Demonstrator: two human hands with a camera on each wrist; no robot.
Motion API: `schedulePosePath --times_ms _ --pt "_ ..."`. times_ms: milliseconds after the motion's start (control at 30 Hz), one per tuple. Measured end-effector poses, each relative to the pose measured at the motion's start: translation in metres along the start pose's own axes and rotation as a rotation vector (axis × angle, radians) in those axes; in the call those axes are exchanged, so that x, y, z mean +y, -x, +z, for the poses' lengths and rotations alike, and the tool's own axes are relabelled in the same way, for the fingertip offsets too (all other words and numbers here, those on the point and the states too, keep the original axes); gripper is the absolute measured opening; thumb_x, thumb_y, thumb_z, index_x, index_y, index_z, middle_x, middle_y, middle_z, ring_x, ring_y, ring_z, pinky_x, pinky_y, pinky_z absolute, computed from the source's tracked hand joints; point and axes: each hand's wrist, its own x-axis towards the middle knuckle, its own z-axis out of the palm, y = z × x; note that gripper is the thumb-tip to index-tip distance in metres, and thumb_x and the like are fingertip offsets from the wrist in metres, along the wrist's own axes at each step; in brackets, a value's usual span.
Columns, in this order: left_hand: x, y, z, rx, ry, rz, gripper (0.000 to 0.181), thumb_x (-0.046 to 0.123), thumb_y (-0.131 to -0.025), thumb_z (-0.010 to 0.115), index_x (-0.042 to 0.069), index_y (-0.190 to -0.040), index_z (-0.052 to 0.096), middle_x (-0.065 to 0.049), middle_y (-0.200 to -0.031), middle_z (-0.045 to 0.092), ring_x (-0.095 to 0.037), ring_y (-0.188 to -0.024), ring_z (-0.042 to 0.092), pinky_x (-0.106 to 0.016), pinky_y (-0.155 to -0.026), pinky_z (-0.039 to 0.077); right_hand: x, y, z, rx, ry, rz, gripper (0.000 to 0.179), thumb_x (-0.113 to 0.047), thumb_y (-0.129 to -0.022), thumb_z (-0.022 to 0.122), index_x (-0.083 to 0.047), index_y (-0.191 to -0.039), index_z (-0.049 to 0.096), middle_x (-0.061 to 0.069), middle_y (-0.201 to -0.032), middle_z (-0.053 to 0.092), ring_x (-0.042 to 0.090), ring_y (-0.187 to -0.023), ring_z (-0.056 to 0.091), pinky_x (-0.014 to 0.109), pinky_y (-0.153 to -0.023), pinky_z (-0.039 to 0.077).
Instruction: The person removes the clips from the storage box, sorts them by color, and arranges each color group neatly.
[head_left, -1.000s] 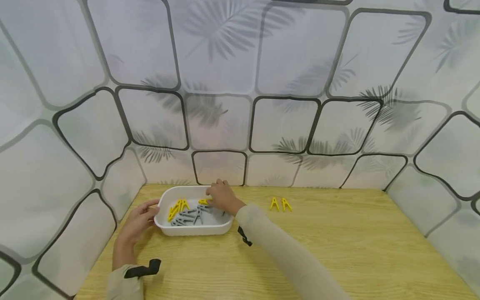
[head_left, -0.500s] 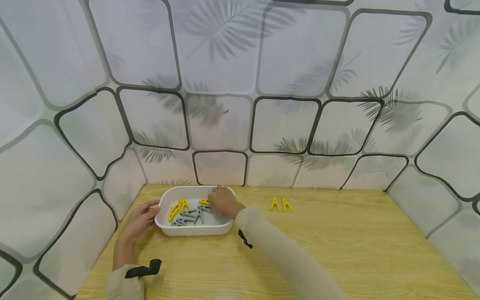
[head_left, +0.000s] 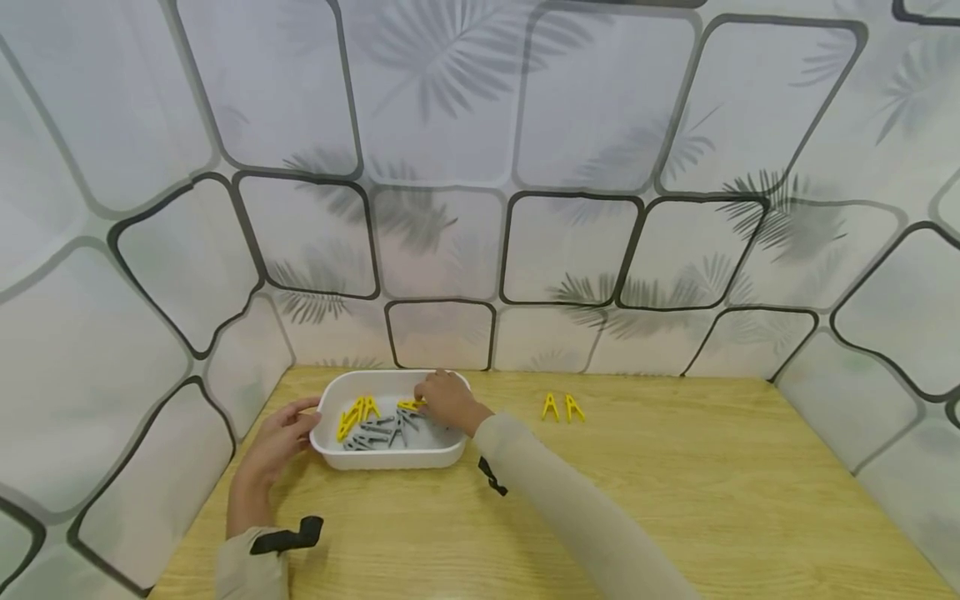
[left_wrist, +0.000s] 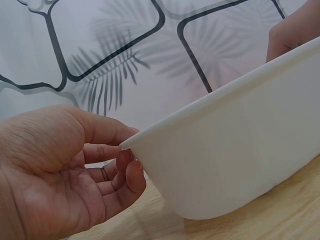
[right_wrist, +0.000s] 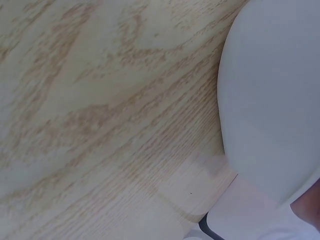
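A white plastic tub (head_left: 390, 459) stands on the wooden table, holding yellow clothespins (head_left: 352, 417) at its left and grey clothespins (head_left: 367, 440) in the middle. My left hand (head_left: 277, 437) grips the tub's left end; the left wrist view shows the thumb on the rim (left_wrist: 131, 142) and fingers curled under it. My right hand (head_left: 450, 400) reaches down inside the right part of the tub, fingertips right at another yellow clothespin (head_left: 409, 405). Its fingers are mostly hidden, and I cannot tell whether they pinch it. Only a sliver of this hand (right_wrist: 310, 207) enters the right wrist view.
Two yellow clothespins, one on the left (head_left: 550, 407) and one on the right (head_left: 574, 407), lie side by side on the table (head_left: 675, 483), right of the tub. A patterned wall covering (head_left: 570, 250) rises behind the table and along both sides.
My right hand has lowered deeper into the tub, and the yellow clothespin at its fingertips has turned slightly. The left hand keeps its grip on the rim; the tub stays put.
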Motion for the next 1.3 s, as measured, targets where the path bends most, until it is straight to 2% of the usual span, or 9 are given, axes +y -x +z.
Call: schedulePosePath --times_ms 133,333,500,800,1000,1300 --pt "-0.002 0.001 0.001 -0.001 -0.001 -0.005 0.053 0.016 -0.106 0.053 -0.006 -0.151 0.037 0.007 -0.095 0.061 -0.006 -0.081 0.062 -0.024 -0.074 0.055 0.003 -0.001 0.006 -0.013 -0.021 0.004 0.023 -0.030 -0.099 0.068 -0.021 -0.120 0.073 -0.001 -0.120 0.070 0.018 -0.110 0.060 0.039 -0.104 0.048" --pt "-0.002 0.003 0.004 0.006 -0.009 -0.012 0.053 0.018 -0.106 0.054 -0.006 -0.151 0.038 0.006 -0.096 0.061 -0.006 -0.083 0.062 -0.024 -0.075 0.056 0.002 0.001 0.008 -0.060 0.059 0.012 0.027 -0.035 -0.099 0.068 -0.019 -0.120 0.072 -0.001 -0.113 0.067 0.017 -0.107 0.058 0.037 -0.104 0.048" --pt "-0.002 0.001 0.005 0.003 0.000 -0.004 0.052 0.017 -0.106 0.054 -0.006 -0.150 0.039 0.008 -0.095 0.061 -0.005 -0.082 0.062 -0.024 -0.075 0.055 0.000 0.005 0.005 -0.057 0.088 0.015 0.029 -0.038 -0.099 0.066 -0.018 -0.120 0.071 0.000 -0.113 0.064 0.017 -0.107 0.056 0.038 -0.106 0.047" --pt "-0.006 -0.001 0.005 -0.002 -0.003 -0.013 0.053 0.018 -0.107 0.054 -0.005 -0.152 0.038 0.007 -0.096 0.061 -0.006 -0.081 0.062 -0.024 -0.073 0.055 -0.001 0.010 0.002 -0.077 0.139 0.001 0.026 -0.044 -0.099 0.065 -0.020 -0.108 0.071 -0.001 -0.112 0.062 0.018 -0.107 0.053 0.039 -0.101 0.045" --pt "-0.007 0.000 0.004 -0.004 0.002 -0.013 0.054 0.018 -0.107 0.054 -0.005 -0.152 0.037 0.008 -0.094 0.061 -0.005 -0.080 0.061 -0.024 -0.074 0.055 0.000 0.014 0.000 -0.070 0.125 -0.012 0.031 -0.047 -0.097 0.066 -0.020 -0.111 0.071 -0.001 -0.114 0.062 0.018 -0.110 0.051 0.041 -0.105 0.041" --pt "-0.002 0.000 0.000 -0.014 0.011 0.013 0.053 0.018 -0.107 0.053 -0.006 -0.152 0.036 0.009 -0.093 0.061 -0.004 -0.081 0.062 -0.023 -0.074 0.056 0.006 0.019 -0.017 -0.049 0.075 -0.041 0.031 -0.045 -0.097 0.067 -0.019 -0.113 0.072 0.000 -0.114 0.063 0.018 -0.104 0.049 0.038 -0.098 0.040"
